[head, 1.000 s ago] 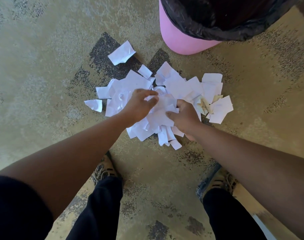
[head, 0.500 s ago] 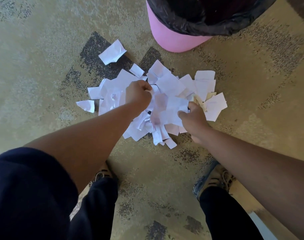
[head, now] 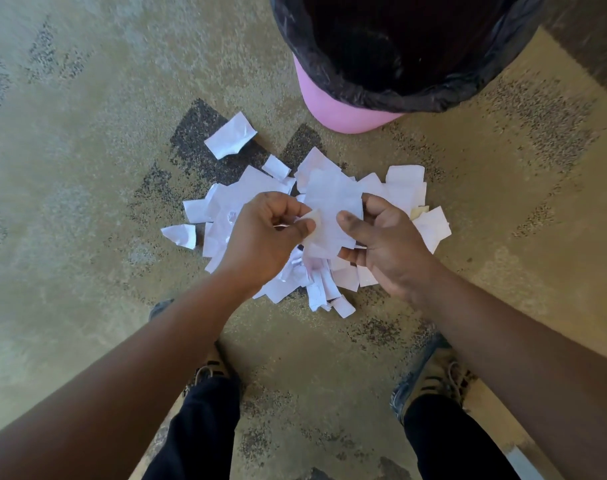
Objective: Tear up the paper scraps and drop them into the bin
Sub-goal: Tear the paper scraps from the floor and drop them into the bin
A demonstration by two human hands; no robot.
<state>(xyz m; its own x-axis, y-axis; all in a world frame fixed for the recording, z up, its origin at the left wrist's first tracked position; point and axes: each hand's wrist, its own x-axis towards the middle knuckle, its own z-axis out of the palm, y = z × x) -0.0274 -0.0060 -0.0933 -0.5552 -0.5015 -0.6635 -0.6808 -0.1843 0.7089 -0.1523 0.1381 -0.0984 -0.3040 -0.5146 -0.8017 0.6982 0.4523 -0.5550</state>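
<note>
A pile of white paper scraps (head: pixel 404 188) lies on the carpet in front of me. Both hands are raised above the pile and hold one white scrap (head: pixel 331 209) between them. My left hand (head: pixel 260 237) pinches its left edge with thumb and fingers. My right hand (head: pixel 388 244) grips its right side, thumb on top. Beyond the pile stands a pink bin (head: pixel 336 109) lined with a black bag (head: pixel 416 88); its mouth is open and dark inside.
A loose scrap (head: pixel 230 135) lies apart at the pile's upper left, another (head: pixel 181 235) at its left edge. My two shoes (head: pixel 208 368) (head: pixel 430 375) stand just behind the pile. The floor is patterned tan carpet with dark patches.
Both hands have lifted off the pile and come together, now holding a single scrap between them above it. The view has tilted so more of the bin shows.
</note>
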